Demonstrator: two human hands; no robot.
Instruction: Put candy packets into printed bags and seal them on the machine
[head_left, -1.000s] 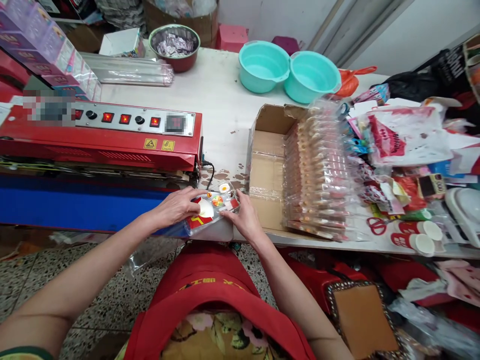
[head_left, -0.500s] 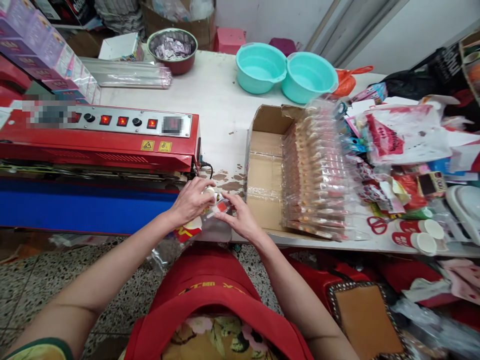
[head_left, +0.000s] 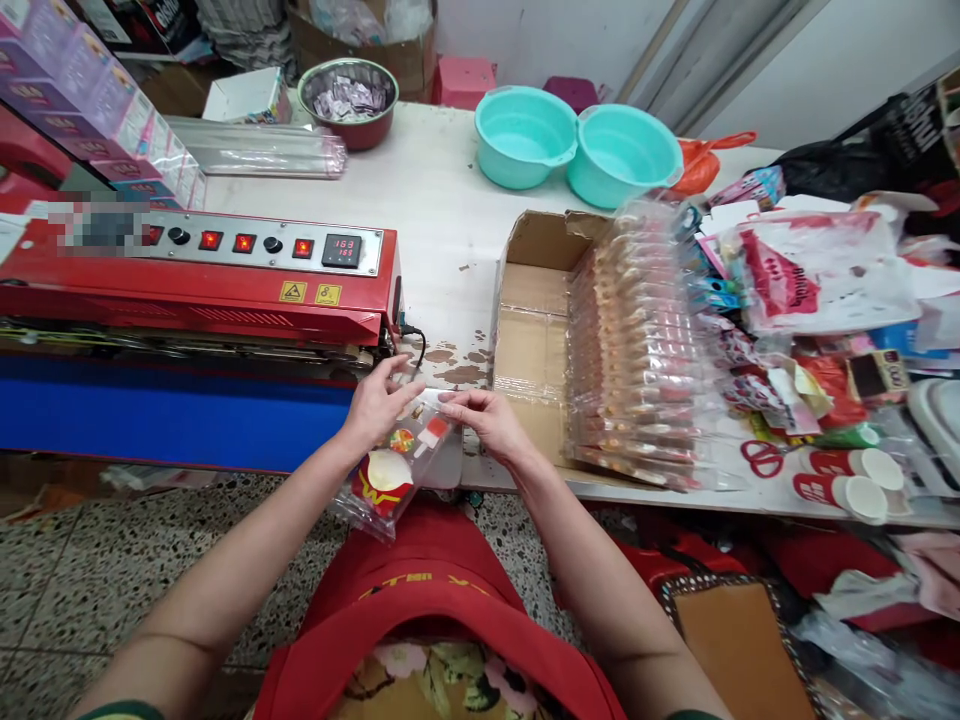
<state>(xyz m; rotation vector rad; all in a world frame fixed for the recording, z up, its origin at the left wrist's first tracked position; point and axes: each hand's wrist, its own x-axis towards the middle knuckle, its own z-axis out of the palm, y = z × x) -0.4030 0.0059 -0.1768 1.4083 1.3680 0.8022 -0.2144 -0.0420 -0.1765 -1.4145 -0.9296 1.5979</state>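
A clear plastic bag (head_left: 420, 462) hangs over the table's front edge. Inside it show a red and yellow piece with a white top (head_left: 384, 482), a small round colourful piece (head_left: 402, 440) and a red and white popsicle-shaped piece (head_left: 433, 432). My left hand (head_left: 377, 408) grips the bag's upper left side, its fingers curled at the mouth and partly hiding it. With thumb and fingers pinched together, my right hand (head_left: 489, 422) holds the bag's upper right corner. Both hands are just right of the red sealing machine's (head_left: 322, 300) end.
The machine's blue conveyor belt (head_left: 172, 410) runs to the left. A cardboard box (head_left: 534, 310) with a row of filled clear bags (head_left: 630, 350) stands right of my hands. Behind are two turquoise basins (head_left: 525, 140) and a metal bowl (head_left: 349, 105). Red scissors (head_left: 762, 458) and paper cups (head_left: 840, 495) lie right.
The bag has opened out to view, its pieces now showing below my hands. My right hand has shifted slightly right to the bag's corner, and my left fingers have spread somewhat.
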